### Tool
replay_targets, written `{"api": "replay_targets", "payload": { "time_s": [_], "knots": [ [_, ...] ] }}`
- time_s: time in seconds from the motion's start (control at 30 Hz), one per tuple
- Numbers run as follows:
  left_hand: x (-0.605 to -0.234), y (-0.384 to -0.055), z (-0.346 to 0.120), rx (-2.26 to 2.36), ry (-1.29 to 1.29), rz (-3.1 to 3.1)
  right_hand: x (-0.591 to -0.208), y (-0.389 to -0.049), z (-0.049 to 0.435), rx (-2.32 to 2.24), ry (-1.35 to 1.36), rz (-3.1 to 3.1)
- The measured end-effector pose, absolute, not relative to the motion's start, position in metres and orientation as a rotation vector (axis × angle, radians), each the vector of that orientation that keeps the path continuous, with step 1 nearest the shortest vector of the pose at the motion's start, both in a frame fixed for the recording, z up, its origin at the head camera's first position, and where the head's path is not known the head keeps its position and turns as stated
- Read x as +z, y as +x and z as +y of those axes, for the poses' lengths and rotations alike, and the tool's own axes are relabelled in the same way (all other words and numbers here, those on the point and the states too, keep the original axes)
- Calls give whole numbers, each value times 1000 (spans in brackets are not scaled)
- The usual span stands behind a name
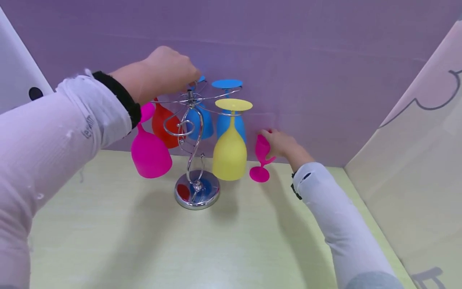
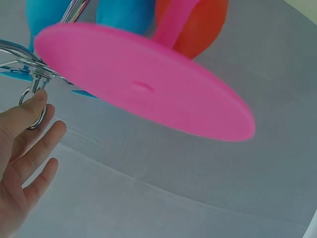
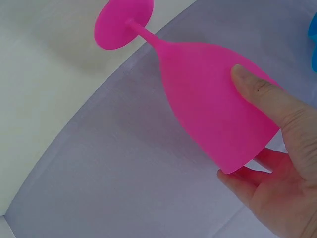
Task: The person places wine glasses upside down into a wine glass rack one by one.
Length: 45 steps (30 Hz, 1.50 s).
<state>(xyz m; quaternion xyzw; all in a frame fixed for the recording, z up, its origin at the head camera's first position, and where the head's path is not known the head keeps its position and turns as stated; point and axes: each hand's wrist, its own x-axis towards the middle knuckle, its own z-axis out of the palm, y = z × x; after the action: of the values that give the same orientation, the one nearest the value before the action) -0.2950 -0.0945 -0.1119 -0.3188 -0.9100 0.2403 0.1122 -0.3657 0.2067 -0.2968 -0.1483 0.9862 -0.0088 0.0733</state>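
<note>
My left hand (image 1: 164, 72) is at the top of a chrome stemware rack (image 1: 196, 200). In the left wrist view, its thumb and index finger pinch the metal ring (image 2: 22, 97) there, with the other fingers extended. To the right of the rack, my right hand (image 1: 281, 143) grips a pink wine goblet (image 3: 208, 99) by its bowl, the foot pointing down. Upside down on the rack hang another pink goblet (image 1: 151, 156), a red goblet (image 1: 163, 126), two blue goblets, one of them (image 1: 203, 124) partly behind the wire, and a yellow goblet (image 1: 229, 156).
The rack's round base stands on a pale green-yellow table (image 1: 202, 249). Behind it rises a purple-grey backdrop (image 1: 306, 80). A light panel (image 1: 415, 168) with dark line drawings borders the right side, and a white surface (image 1: 21, 68) shows at the left.
</note>
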Motion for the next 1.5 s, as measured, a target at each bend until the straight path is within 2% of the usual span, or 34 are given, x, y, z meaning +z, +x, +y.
{"api": "replay_targets", "payload": {
  "time_s": [0.47,0.97,1.13,1.33,1.5],
  "knots": [
    [-109,-295,-94,694,-893,-2731,-253,-358,241,-79,-545,3071],
    [-97,-282,-98,583,-756,-2792,-185,-320,275,-209,-490,3244],
    [-91,-271,-98,386,-682,-2762,-168,-304,285,-269,-444,3321],
    [-87,-240,-99,50,-572,-2755,-160,-273,289,-399,-340,3440],
    [-95,-218,-104,-185,-603,-2665,-162,-245,288,-664,-420,3649]
  ]
}}
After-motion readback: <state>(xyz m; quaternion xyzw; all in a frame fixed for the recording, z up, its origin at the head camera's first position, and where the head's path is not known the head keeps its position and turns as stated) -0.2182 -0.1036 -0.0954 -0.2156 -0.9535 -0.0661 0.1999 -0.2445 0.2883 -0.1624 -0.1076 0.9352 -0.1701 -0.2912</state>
